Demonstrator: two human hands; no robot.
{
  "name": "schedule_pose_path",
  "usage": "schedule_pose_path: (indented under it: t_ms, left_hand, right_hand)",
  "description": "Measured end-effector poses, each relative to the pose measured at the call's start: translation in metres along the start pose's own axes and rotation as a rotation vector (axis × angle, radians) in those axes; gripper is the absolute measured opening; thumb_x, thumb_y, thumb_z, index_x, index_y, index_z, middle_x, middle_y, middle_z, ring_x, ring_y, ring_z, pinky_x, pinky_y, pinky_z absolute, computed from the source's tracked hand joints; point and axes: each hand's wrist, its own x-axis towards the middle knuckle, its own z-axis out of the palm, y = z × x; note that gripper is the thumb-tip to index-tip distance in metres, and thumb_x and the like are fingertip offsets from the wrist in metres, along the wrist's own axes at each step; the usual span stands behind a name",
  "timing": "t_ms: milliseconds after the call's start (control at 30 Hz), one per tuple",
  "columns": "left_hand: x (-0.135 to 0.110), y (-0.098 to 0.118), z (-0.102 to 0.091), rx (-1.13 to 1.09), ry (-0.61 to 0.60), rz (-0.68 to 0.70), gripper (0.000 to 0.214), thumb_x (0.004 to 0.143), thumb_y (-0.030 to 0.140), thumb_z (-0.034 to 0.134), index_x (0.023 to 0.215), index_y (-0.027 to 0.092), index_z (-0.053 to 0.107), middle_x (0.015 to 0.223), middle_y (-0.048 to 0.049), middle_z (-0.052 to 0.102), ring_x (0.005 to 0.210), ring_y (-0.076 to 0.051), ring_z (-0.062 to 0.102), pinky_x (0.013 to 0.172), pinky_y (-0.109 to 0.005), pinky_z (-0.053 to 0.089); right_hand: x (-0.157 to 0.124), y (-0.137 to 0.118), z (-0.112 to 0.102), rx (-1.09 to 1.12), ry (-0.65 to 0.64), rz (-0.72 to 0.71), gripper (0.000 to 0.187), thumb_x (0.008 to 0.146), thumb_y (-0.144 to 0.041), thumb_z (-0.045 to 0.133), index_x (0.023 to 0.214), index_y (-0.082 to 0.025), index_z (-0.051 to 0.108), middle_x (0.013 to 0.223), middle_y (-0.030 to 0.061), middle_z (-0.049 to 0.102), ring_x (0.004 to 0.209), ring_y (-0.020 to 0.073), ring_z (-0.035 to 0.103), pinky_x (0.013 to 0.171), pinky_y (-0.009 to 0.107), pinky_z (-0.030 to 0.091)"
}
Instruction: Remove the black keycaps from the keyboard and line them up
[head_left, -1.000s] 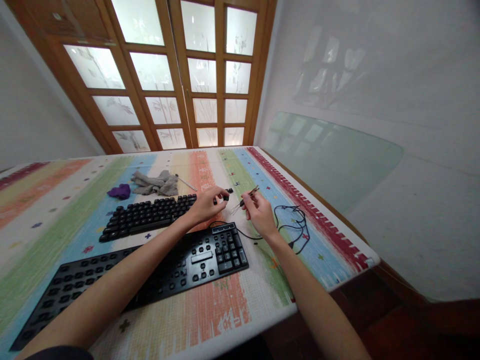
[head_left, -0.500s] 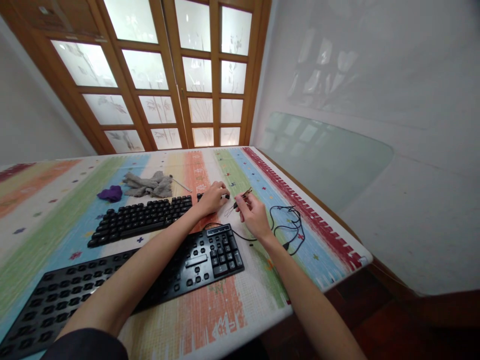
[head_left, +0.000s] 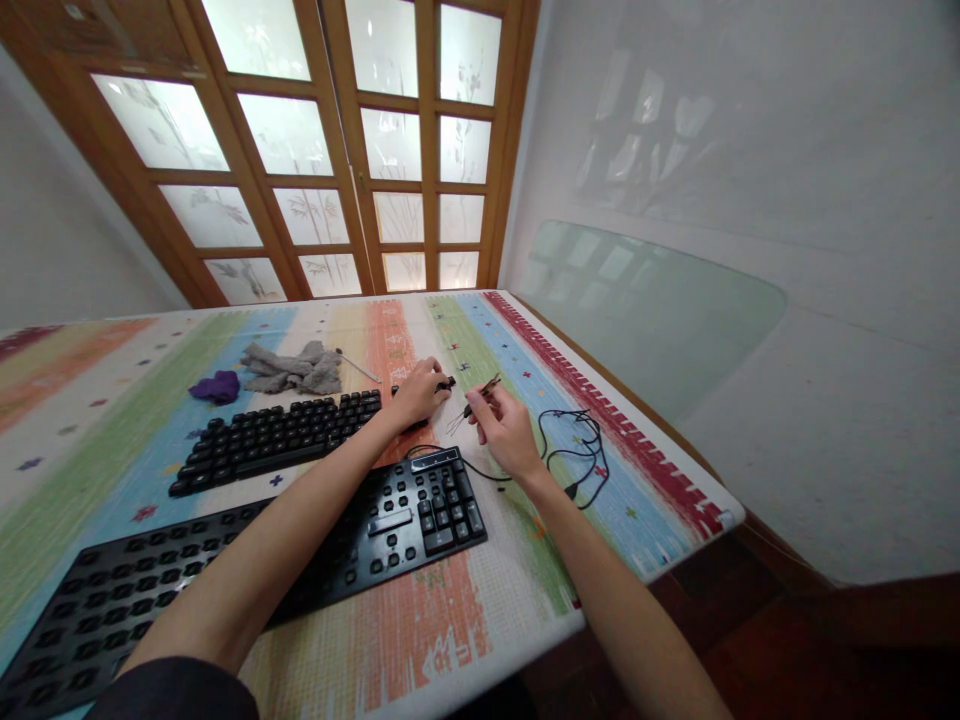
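My left hand rests closed on the right end of the far black keyboard, fingers pinching a small dark keycap at its corner. My right hand is just to the right, closed on a thin wire keycap-puller tool whose prongs point toward the left hand. A second black keyboard frame with most keycaps off lies nearer me under my left forearm. Its black cable coils on the cloth to the right of my right hand.
A grey rag and a purple cloth lie beyond the far keyboard. The striped tablecloth covers the table; its right edge drops beside a white wall with a leaning glass pane. Wooden glazed doors stand behind.
My left hand has settled lower onto the far keyboard's right end, and the right hand with the tool has drawn slightly closer to it. The view has shifted a little.
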Motion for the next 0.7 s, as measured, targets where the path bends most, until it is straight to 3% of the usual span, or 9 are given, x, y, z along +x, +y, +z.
schedule_pose_path:
  t_ms: [533, 700]
  left_hand:
    - [-0.008, -0.002, -0.009, 0.022, 0.000, -0.037, 0.021, 0.079, 0.023, 0.070, 0.100, 0.018, 0.067, 0.110, -0.0092, 0.051, 0.106, -0.028, 0.053, 0.092, -0.043, 0.048]
    - [-0.013, 0.004, -0.014, 0.005, 0.040, 0.000, 0.021, 0.080, 0.021, 0.066, 0.101, 0.020, 0.066, 0.108, -0.0079, 0.052, 0.104, -0.026, 0.054, 0.091, -0.042, 0.048]
  right_hand:
    - [0.000, -0.002, -0.002, 0.007, -0.029, 0.010, 0.040, 0.087, -0.057, 0.058, 0.087, -0.017, 0.059, 0.062, -0.0027, 0.055, 0.045, 0.0085, 0.047, 0.043, 0.021, 0.037]
    - [-0.001, -0.008, -0.009, 0.068, -0.223, 0.059, 0.043, 0.083, -0.060, 0.060, 0.084, -0.017, 0.060, 0.057, -0.0032, 0.055, 0.043, 0.0086, 0.047, 0.041, 0.021, 0.038]
